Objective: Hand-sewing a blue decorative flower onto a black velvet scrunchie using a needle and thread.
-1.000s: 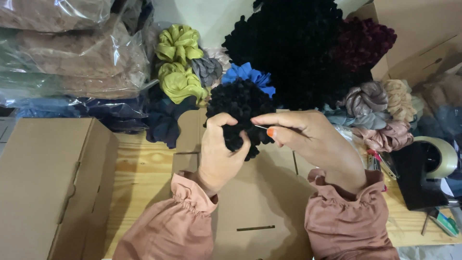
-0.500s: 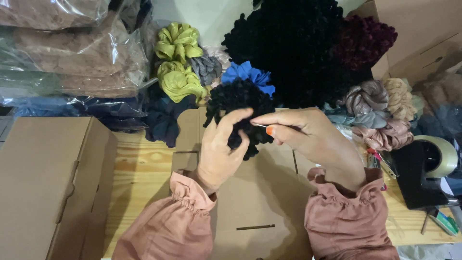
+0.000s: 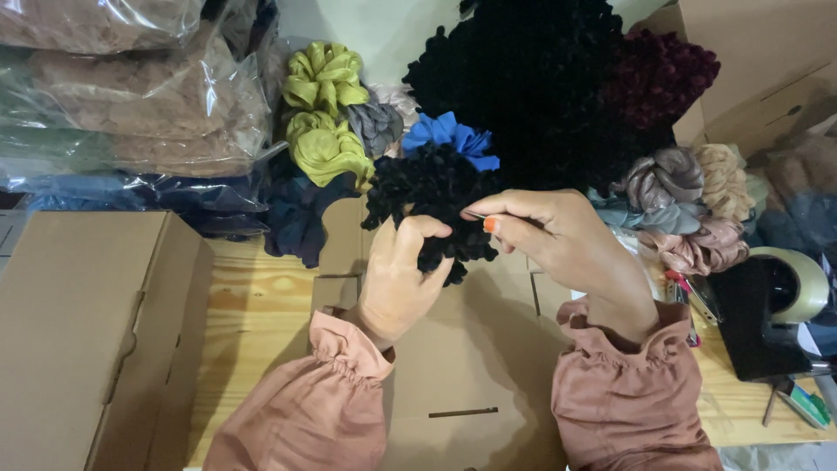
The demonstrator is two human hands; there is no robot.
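The left hand is curled around the lower edge of a black velvet scrunchie, thumb and forefinger closed on the fabric, the remaining fingers bent behind it. The right hand is pinched together at the scrunchie's right side, thumb and forefinger tips meeting on what appears to be a thin pale thread or pin; which of the two cannot be told. The thumbnail carries orange varnish. The scrunchie is held above a flat brown cardboard box lying on the wooden worktop, just in front of a heap of further scrunchies: blue, yellow-green, grey, a large black mass and dark red. A closed cardboard box stands at the left, a tape dispenser at the right. Compared with half a second ago, the left hand's fingers have closed further over the scrunchie's lower edge, where they were spread more widely; the right hand's pinch remains at the same spot, and the scrunchie has not shifted noticeably.
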